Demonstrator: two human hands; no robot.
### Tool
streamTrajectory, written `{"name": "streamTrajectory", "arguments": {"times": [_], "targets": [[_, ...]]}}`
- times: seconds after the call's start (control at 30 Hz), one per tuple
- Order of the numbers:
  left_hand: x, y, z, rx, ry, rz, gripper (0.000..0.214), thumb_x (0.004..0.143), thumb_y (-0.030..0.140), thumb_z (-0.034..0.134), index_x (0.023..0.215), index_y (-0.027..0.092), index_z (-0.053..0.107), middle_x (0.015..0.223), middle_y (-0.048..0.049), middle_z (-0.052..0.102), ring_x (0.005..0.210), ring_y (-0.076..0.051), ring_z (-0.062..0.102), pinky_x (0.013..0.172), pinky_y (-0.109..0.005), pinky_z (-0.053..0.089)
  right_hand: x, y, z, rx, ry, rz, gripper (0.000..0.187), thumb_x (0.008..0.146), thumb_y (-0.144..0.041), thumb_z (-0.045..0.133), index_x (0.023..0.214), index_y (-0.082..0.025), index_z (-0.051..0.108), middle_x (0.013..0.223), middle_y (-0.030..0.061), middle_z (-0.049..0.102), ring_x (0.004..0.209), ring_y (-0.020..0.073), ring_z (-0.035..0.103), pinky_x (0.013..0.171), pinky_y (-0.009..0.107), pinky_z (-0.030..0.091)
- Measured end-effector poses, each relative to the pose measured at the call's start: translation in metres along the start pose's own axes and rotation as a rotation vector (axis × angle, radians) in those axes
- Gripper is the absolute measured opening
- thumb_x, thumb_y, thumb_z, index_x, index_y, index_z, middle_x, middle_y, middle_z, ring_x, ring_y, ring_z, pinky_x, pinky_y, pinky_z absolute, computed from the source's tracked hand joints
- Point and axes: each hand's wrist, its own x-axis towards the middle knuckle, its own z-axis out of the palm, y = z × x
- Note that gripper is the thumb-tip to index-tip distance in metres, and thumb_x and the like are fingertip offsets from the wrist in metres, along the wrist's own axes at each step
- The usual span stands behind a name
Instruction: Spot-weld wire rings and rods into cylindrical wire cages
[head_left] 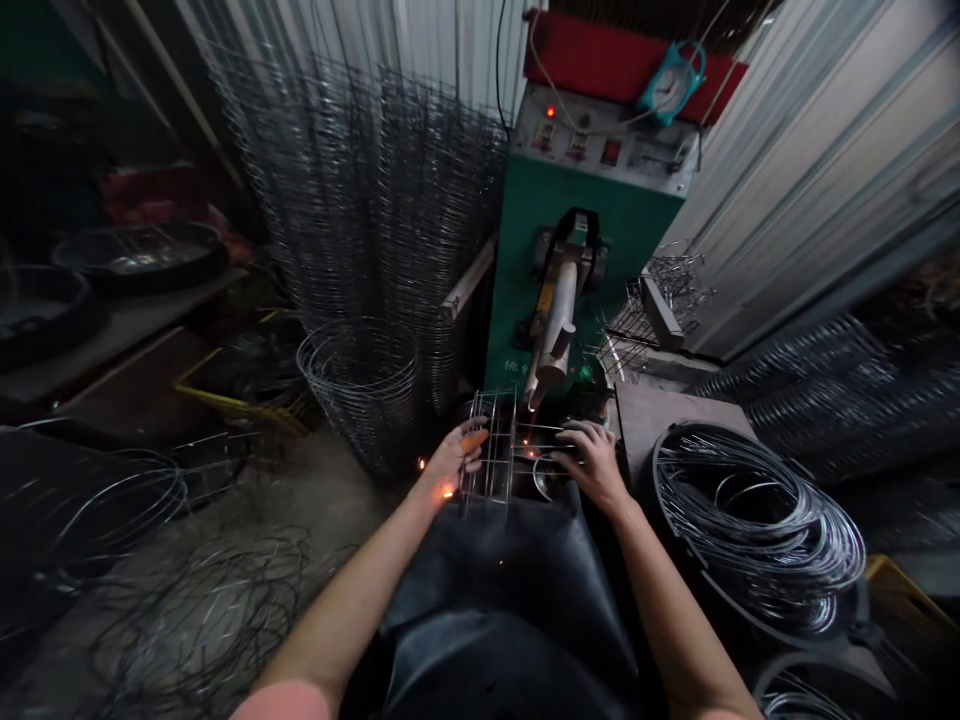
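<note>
My left hand (454,458) grips the left side of a small metal wire grid (512,455), its fingers curled around the wires; something orange shows at the fingers. My right hand (598,462) is closed on the ends of thin metal wires reaching across from the grid's right side. Just above the work is the pointed tip of a spot welder's arm (556,330), with glowing sparks (528,448) beneath it. More sparks glow beside my left wrist. Below my hands, a dark apron (517,590) covers the lap.
The green welder body (517,250) stands ahead, with a teal clock (671,85) on top. Tall stacks of wire baskets (337,190) rise behind left. A tub (675,530) of wire rings is at right. Loose wire (217,610) lies on the floor at left.
</note>
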Motion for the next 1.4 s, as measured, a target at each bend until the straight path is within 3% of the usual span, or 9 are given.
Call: {"name": "streamTrajectory", "arguments": {"times": [0.17, 0.3, 0.4, 0.5, 0.6, 0.77, 0.9, 1.03, 1.4], "targets": [[-0.043, 0.002, -0.041, -0.108, -0.071, -0.058, 0.037, 0.065, 0.026, 0.071, 0.099, 0.015, 0.061, 0.058, 0.0065, 0.036, 0.039, 0.0, 0.026, 0.032, -0.011, 0.023, -0.041, 0.005, -0.062, 0.181, -0.028, 0.075, 0.034, 0.08, -0.048, 0.053, 0.1, -0.023, 0.064, 0.091, 0.0075, 0.066, 0.087, 0.0232, 0.058, 0.078, 0.038, 0.044], [-0.059, 0.023, -0.049, 0.051, -0.013, -0.035, 0.04, 0.066, 0.026, 0.07, 0.104, 0.017, 0.06, 0.083, -0.0046, 0.057, 0.063, -0.01, 0.055, 0.059, -0.023, 0.049, -0.039, -0.021, -0.093, 0.345, -0.053, 0.102, 0.031, 0.075, -0.05, 0.059, 0.081, -0.021, 0.067, 0.072, 0.0041, 0.066, 0.068, 0.0187, 0.06, 0.064, 0.03, 0.047], [-0.07, 0.043, -0.029, 0.283, 0.177, 0.263, 0.053, 0.061, 0.02, 0.073, 0.111, 0.02, 0.056, 0.104, -0.0077, 0.059, 0.094, -0.017, 0.057, 0.078, -0.028, 0.047, -0.02, -0.058, -0.084, 0.385, 0.028, 0.08, 0.028, 0.073, -0.047, 0.062, 0.075, -0.019, 0.066, 0.068, 0.0022, 0.065, 0.063, 0.0165, 0.059, 0.06, 0.026, 0.046], [-0.089, 0.059, 0.011, 0.537, 0.044, 0.541, 0.067, 0.055, 0.017, 0.076, 0.118, 0.024, 0.054, 0.11, -0.0055, 0.059, 0.106, -0.02, 0.053, 0.089, -0.029, 0.041, 0.002, -0.09, -0.067, 0.38, 0.004, 0.035, 0.026, 0.072, -0.044, 0.064, 0.071, -0.018, 0.065, 0.065, 0.0006, 0.064, 0.061, 0.0143, 0.058, 0.058, 0.024, 0.045], [-0.101, 0.072, 0.051, 0.722, -0.187, 0.563, 0.052, 0.055, 0.02, 0.077, 0.105, 0.024, 0.064, 0.092, -0.004, 0.065, 0.094, -0.022, 0.057, 0.083, -0.03, 0.045, 0.015, -0.106, -0.07, 0.381, -0.03, 0.036, 0.025, 0.072, -0.042, 0.064, 0.073, -0.018, 0.066, 0.065, -0.0002, 0.065, 0.061, 0.0141, 0.059, 0.058, 0.023, 0.045], [-0.073, 0.103, 0.072, 0.56, -0.218, 0.452, 0.033, 0.064, 0.032, 0.072, 0.095, 0.021, 0.067, 0.059, -0.0006, 0.054, 0.051, -0.011, 0.05, 0.041, -0.019, 0.036, 0.023, -0.092, -0.1, 0.347, 0.13, 0.04, 0.031, 0.078, -0.041, 0.055, 0.099, -0.02, 0.066, 0.091, 0.0035, 0.068, 0.084, 0.019, 0.062, 0.075, 0.029, 0.047], [-0.037, 0.101, 0.06, 0.453, -0.193, 0.116, 0.04, 0.063, 0.035, 0.073, 0.099, 0.02, 0.063, 0.046, 0.0091, 0.032, 0.032, -0.002, 0.02, 0.033, -0.014, 0.008, 0.022, -0.053, -0.077, 0.299, 0.253, 0.114, 0.036, 0.083, -0.041, 0.044, 0.102, -0.019, 0.063, 0.088, 0.0039, 0.067, 0.082, 0.0185, 0.061, 0.074, 0.03, 0.047], [-0.019, 0.069, 0.044, 0.524, -0.118, -0.064, 0.04, 0.063, 0.039, 0.072, 0.098, 0.022, 0.062, 0.046, 0.0093, 0.035, 0.03, -0.001, 0.02, 0.034, -0.013, 0.007, 0.007, -0.023, -0.028, 0.175, 0.116, 0.221, 0.03, 0.081, -0.038, 0.043, 0.092, -0.018, 0.062, 0.069, 0.0017, 0.063, 0.063, 0.0162, 0.058, 0.062, 0.026, 0.046], [-0.012, 0.043, 0.022, 0.693, -0.193, 0.069, 0.049, 0.067, 0.03, 0.066, 0.115, 0.024, 0.059, 0.044, 0.0085, 0.042, 0.029, -0.004, 0.024, 0.031, -0.015, 0.014, 0.0, -0.029, 0.003, -0.228, -0.153, 0.19, 0.04, 0.092, -0.026, 0.032, 0.129, -0.024, 0.045, 0.093, 0.0073, 0.064, 0.079, 0.0188, 0.062, 0.068, 0.026, 0.045]]}}
